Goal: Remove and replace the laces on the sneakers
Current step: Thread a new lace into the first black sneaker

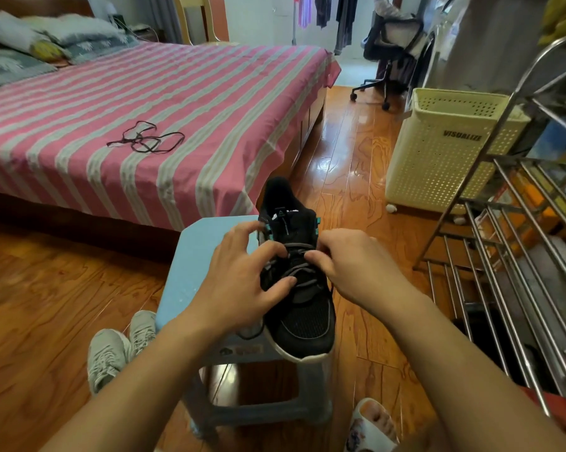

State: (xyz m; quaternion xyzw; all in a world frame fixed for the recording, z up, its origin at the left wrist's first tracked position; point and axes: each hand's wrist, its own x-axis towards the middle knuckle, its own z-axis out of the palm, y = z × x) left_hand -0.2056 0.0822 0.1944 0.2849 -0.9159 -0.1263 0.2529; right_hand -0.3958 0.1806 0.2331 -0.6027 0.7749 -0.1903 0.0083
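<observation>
While the striped bed (177, 102) is carrying a loose black lace (146, 142), a black sneaker (299, 288) is resting on the blue stool (197, 272), toe toward the person. The left hand (239, 282) is lying spread against the sneaker's side, fingers touching its laces (296, 272). The right hand (350, 265) is pinching a lace near the upper eyelets.

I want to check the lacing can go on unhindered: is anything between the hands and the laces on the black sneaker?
Nothing visible. The left hand rests on the black mesh sneaker on the light blue plastic stool, and the right hand pinches the grey laces directly.
</observation>
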